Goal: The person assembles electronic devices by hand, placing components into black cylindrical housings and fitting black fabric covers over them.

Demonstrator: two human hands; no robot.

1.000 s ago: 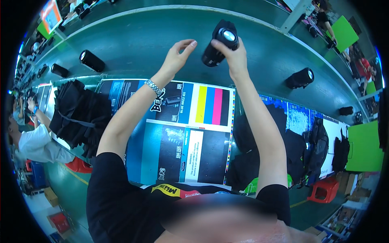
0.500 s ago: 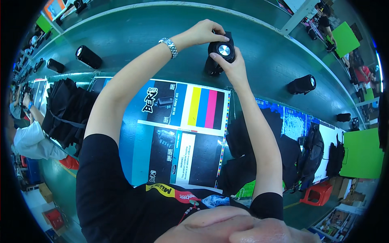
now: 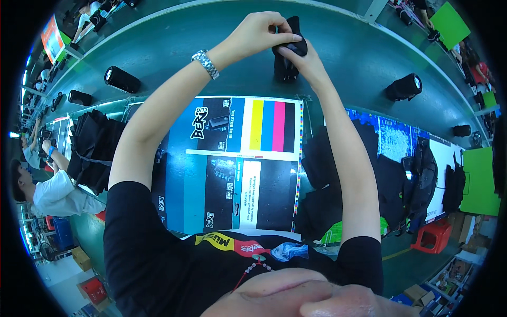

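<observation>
At the far middle of the green work surface, my two hands hold a black cylindrical speaker wrapped in a black cloth pouch (image 3: 285,70). My left hand (image 3: 264,33), with a metal watch on its wrist, pinches the pouch's upper part. Closed against the right side of it is my right hand (image 3: 310,59), its thumb pressed over the top. The speaker's round end is hidden under cloth. To the left, a black cylindrical speaker (image 3: 122,79) lies on its side with a smaller-looking one (image 3: 80,98) beyond it. Another speaker (image 3: 404,87) with a silver end lies to the right.
Printed sheets (image 3: 182,179) cover the near table. A strapped stack of black pouches (image 3: 96,140) sits left; loose black pouches (image 3: 338,164) lie right. A metal rail (image 3: 174,9) borders the far side. A red stool (image 3: 432,236) stands lower right; a co-worker (image 3: 58,190) sits left.
Both hands have moved slightly farther away with the speaker. Its silver round end, visible before, is now covered by the black cloth.
</observation>
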